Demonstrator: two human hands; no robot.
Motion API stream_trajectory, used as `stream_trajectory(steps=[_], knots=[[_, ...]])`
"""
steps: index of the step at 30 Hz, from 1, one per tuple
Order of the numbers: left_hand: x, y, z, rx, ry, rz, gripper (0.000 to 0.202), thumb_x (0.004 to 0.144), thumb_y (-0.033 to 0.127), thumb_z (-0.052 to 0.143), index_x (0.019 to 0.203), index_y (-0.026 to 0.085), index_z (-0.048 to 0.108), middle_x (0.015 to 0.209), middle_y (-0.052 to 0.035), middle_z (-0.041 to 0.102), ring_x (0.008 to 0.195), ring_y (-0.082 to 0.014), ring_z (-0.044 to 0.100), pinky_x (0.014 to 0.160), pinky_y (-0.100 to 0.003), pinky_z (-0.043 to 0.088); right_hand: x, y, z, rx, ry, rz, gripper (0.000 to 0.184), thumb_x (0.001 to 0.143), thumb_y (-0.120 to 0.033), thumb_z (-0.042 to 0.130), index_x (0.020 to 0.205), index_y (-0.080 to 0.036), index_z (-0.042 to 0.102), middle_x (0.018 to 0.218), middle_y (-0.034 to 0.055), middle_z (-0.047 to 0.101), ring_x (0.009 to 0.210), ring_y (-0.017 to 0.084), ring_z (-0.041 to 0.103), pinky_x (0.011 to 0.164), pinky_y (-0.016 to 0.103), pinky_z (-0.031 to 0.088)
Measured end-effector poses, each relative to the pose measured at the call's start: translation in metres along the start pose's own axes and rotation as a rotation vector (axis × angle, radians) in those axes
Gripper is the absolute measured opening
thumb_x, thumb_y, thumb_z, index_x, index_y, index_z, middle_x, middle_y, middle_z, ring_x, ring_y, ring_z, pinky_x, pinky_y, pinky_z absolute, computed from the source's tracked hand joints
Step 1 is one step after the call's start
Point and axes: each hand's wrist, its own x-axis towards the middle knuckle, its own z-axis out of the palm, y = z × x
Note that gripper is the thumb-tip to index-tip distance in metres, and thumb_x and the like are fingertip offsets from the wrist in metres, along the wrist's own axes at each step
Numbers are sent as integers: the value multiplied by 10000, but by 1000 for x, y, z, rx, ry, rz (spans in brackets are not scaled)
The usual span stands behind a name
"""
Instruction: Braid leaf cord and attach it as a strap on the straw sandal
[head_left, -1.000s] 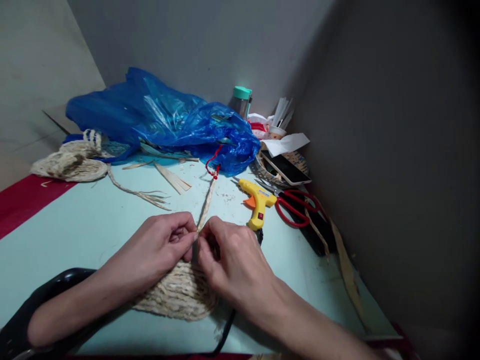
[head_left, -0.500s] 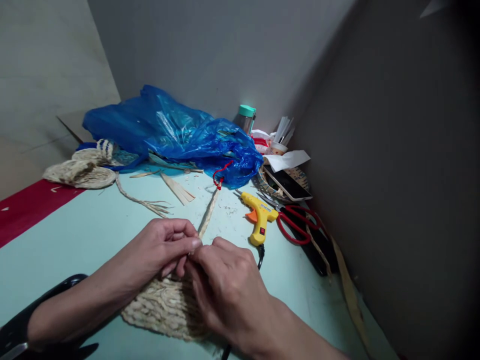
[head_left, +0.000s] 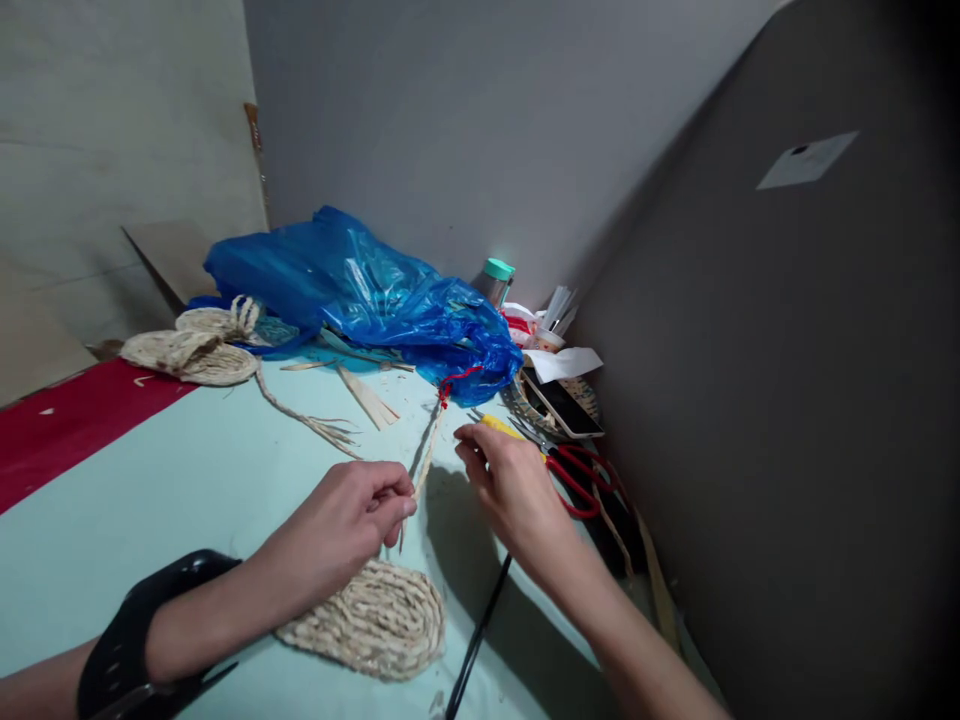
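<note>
My left hand (head_left: 341, 525) pinches a braided straw strand (head_left: 425, 455) between thumb and fingers, just above a coiled oval straw mat (head_left: 379, 620) lying on the pale green table (head_left: 172, 480). The strand runs away from me to a red cord (head_left: 454, 382) by the blue plastic bag (head_left: 352, 290). My right hand (head_left: 514, 490) is off the strand and lies over the yellow glue gun (head_left: 496, 425), fingers curled round its body. Only the gun's yellow tip and its black cable (head_left: 476, 640) show.
Red-handled scissors (head_left: 581, 475) lie right of my right hand, close to the dark wall. A phone (head_left: 562, 400), paper, a cup of sticks and a green-capped bottle (head_left: 495, 280) crowd the far corner. More woven straw pieces (head_left: 191, 350) and loose strips (head_left: 367, 395) lie at far left.
My right hand has let go of the strand and moved right and away onto the glue gun. My left hand keeps its pinch. The view has tilted upward.
</note>
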Motion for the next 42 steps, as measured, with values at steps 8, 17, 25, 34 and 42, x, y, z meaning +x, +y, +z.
stream_trajectory(steps=[8,17,25,34,42], knots=[[-3,4,0,39,14,32,258,899,327,470,678,211,531,582,35,585,567,-154,508,571,-275,331,74,2,9,-242,-45,72,222,986,-231,501,1083,-110,660,1012,148,719,964,251,686,803,349,495],[-3,4,-1,101,27,50,301,917,352,430,651,223,490,581,37,552,587,-172,518,599,-291,337,100,-1,18,-338,-109,60,226,959,-325,609,1098,-151,649,1074,63,679,969,200,669,849,399,559],[-5,4,-2,67,23,58,277,909,351,453,670,223,510,578,40,547,567,-164,494,577,-283,312,105,15,10,-283,-97,37,252,961,-343,605,1126,-157,644,1111,68,674,1025,217,659,895,427,541],[-2,3,-2,90,56,95,275,906,343,463,666,222,520,574,38,560,569,-168,509,570,-276,324,122,6,9,-239,-117,147,281,959,-350,605,1171,-168,629,1162,77,655,1047,224,649,882,424,548],[-5,4,-1,113,32,94,298,925,353,430,664,223,492,575,40,536,574,-167,496,580,-283,312,133,-1,17,-292,-218,203,313,954,-342,614,1211,-164,608,1204,87,635,1033,222,649,864,420,560]])
